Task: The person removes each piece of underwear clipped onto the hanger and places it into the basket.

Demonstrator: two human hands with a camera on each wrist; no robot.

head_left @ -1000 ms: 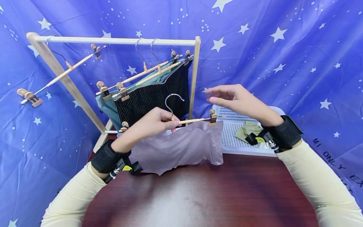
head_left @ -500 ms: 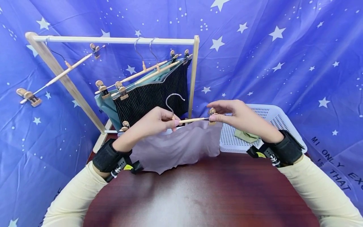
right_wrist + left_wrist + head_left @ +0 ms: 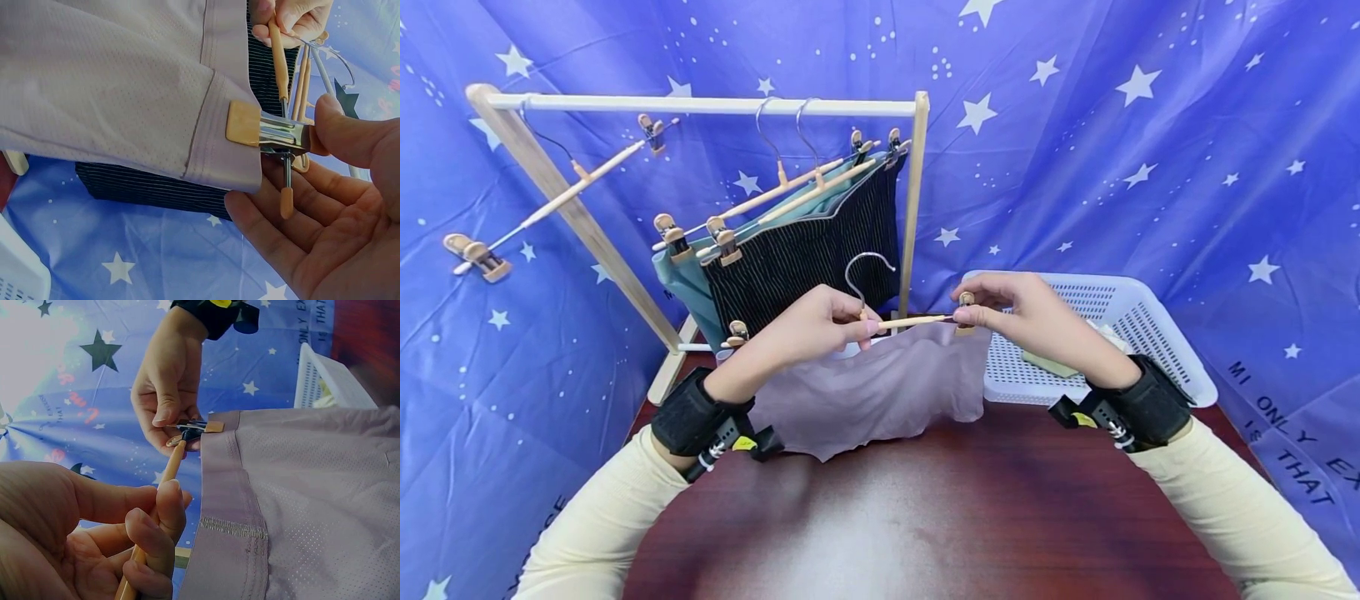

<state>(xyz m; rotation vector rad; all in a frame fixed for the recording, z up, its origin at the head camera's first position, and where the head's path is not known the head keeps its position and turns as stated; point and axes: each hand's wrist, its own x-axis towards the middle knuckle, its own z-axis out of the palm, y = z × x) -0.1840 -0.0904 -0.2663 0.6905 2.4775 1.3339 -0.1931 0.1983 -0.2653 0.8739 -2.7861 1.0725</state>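
Observation:
My left hand (image 3: 816, 327) grips the wooden bar of a clip hanger (image 3: 913, 321) close to its metal hook. A mauve garment (image 3: 880, 392) with a stitched waistband hangs from the hanger, over the table. With thumb and fingers, my right hand (image 3: 1022, 321) pinches the handles of the right-hand clip (image 3: 284, 132). Its wooden pad lies over the waistband in the right wrist view, near the garment's corner. The other clip (image 3: 737, 332) shows just behind my left hand.
Behind the hands stands a wooden rack (image 3: 700, 105). On it hang a black striped garment (image 3: 805, 258), a teal garment (image 3: 685, 279) and a bare clip hanger (image 3: 561, 200). A white perforated basket (image 3: 1172, 358) with folded cloth stands at the right on the dark red table (image 3: 955, 517).
My right hand has come down from above the basket to the right-hand clip and now pinches it. The left hand keeps its grip on the hanger, almost still.

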